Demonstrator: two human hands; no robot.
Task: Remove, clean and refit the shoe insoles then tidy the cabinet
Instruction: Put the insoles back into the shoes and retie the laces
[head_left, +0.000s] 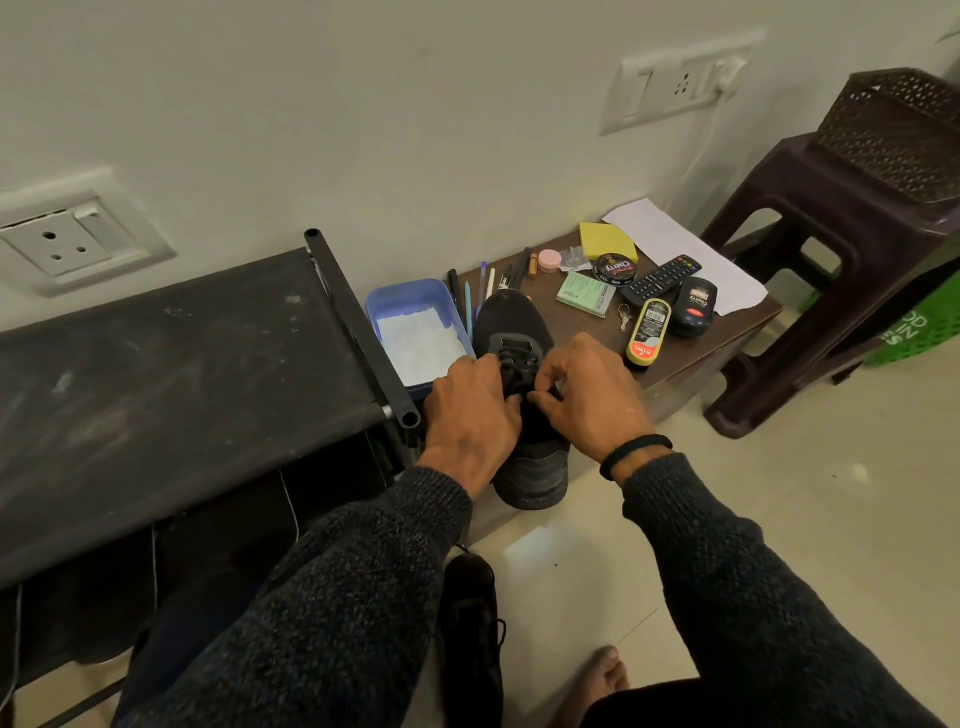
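A black lace-up shoe (511, 322) stands on a low brown table (691, 343), toe pointing to the wall, heel over the table's front edge. My left hand (470, 410) and my right hand (587, 395) are both at its laces (519, 371), fingers curled and pinching them over the tongue. A second black shoe (475, 634) lies on the floor between my arms. The fabric-topped black shoe cabinet (171, 374) stands to the left. No insole is in view.
A blue tray (410, 296) with white powder sits beside the shoe. Polish tins, a remote (660, 278), pens, keys, a yellow sponge (605, 241) and paper crowd the table. A dark plastic stool (831, 218) with a basket stands right. My bare foot (602, 675) is on the tiled floor.
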